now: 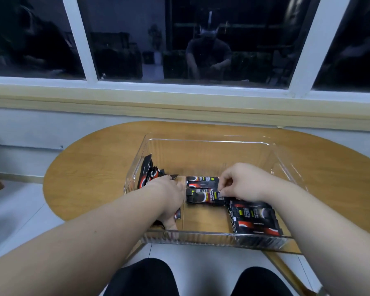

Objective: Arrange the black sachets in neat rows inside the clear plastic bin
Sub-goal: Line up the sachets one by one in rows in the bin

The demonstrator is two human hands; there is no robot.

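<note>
- A clear plastic bin (209, 144) sits on a wooden table (94, 167) beneath a dark window (124, 39).
- The black sachets (203, 196) are inside it. A leaning bundle (146, 174) rests against the left wall, a few lie flat in the middle, and a stack (254, 221) sits front right.
- The right hand (241, 182) has its fingers curled, pinching the end of a flat middle sachet.
- The left hand (169, 197) covers the sachets on the left. Its fingers are hidden, so its grip cannot be told.
- The sachets look light, thin, floppy and glossy, so probably slippery. They are best pinched at a sealed end.
</note>
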